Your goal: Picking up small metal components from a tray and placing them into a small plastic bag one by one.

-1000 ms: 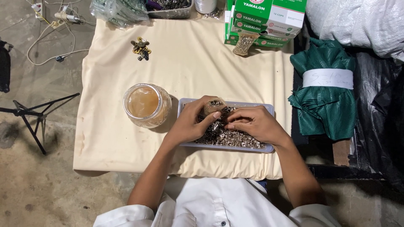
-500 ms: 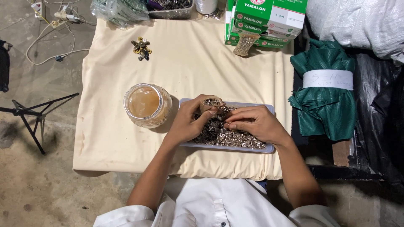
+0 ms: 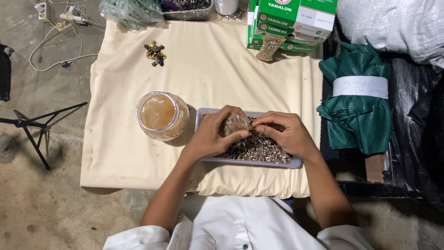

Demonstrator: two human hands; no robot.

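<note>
A shallow grey tray (image 3: 252, 162) full of small shiny metal rings (image 3: 259, 149) lies on the cream cloth in front of me. My left hand (image 3: 213, 134) grips a small clear plastic bag (image 3: 235, 124) over the tray. My right hand (image 3: 282, 133) rests on the rings, its fingertips pinched at the mouth of the bag. Just left of the tray stands an empty clear glass jar (image 3: 161, 115), upright, without a lid.
A cream cloth (image 3: 208, 69) covers the table. A small cluster of dark and brass pieces (image 3: 155, 52) lies far left. Green boxes (image 3: 291, 23) and a bagged batch of rings (image 3: 269, 47) sit at the back. A folded green fabric bundle (image 3: 358, 102) lies right. A tripod (image 3: 32, 127) stands on the floor.
Both hands rose from digging in the rings. The left hand now holds the clear bag up over the tray, and the right fingertips have come to its mouth.
</note>
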